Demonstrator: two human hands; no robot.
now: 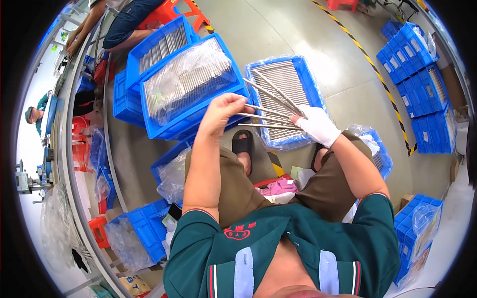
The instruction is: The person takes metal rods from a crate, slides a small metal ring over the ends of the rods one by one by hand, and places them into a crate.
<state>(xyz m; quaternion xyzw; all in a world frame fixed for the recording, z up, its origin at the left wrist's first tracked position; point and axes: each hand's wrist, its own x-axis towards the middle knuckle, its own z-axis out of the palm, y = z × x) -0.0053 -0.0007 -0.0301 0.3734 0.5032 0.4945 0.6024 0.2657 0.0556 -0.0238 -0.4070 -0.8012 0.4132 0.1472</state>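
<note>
Several thin grey metal rods [274, 95] spread like a fan from my right hand [317, 125], which is closed round their ends. A white fingerless glove or wrap covers most of that hand, and the fingertips are bare. My left hand [224, 112] pinches the far end of one rod from the fan between thumb and fingers. Below the rods, on the floor, stands a blue crate [314, 89] lined with clear plastic. Rows of similar rods [283, 74] lie in it side by side. Part of the crate is hidden behind my right hand.
Stacked blue crates [174, 128] of rods, partly under clear plastic, stand to the left. Another plastic-lined crate [383, 154] is beside my right knee. More stacked crates [423, 94] line the far right, past a yellow-black floor stripe [368, 60]. Another person's arm [88, 25] shows at upper left.
</note>
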